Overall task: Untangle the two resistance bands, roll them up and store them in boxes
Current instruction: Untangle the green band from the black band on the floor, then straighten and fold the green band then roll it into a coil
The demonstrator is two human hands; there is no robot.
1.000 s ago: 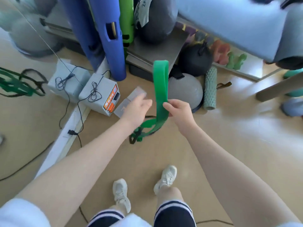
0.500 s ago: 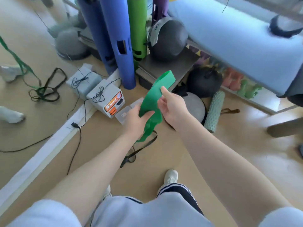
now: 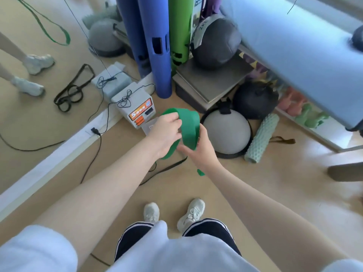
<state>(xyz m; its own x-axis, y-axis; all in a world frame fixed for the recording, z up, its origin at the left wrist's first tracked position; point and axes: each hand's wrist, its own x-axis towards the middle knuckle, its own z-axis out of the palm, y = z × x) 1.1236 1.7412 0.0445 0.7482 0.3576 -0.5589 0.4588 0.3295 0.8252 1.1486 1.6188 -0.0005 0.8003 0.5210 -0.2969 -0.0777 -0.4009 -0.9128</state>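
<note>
Green rubber, the resistance band (image 3: pixel 189 128) arches in a loop between both hands above the floor (image 3: pixel 255 193). The left hand (image 3: pixel 164 134) curls its fingers over the top of it; the right hand (image 3: pixel 198 148) pinches the lower fold. The black band (image 3: pixel 167 169) lies on the floor below. If either grip loosens, I think the elastic loop may spring open and undo the roll.

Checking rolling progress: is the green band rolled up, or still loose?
Partly looped, not rolled up. The green band arches in one open curl between the left hand and right hand, with a tail hanging below.
</note>
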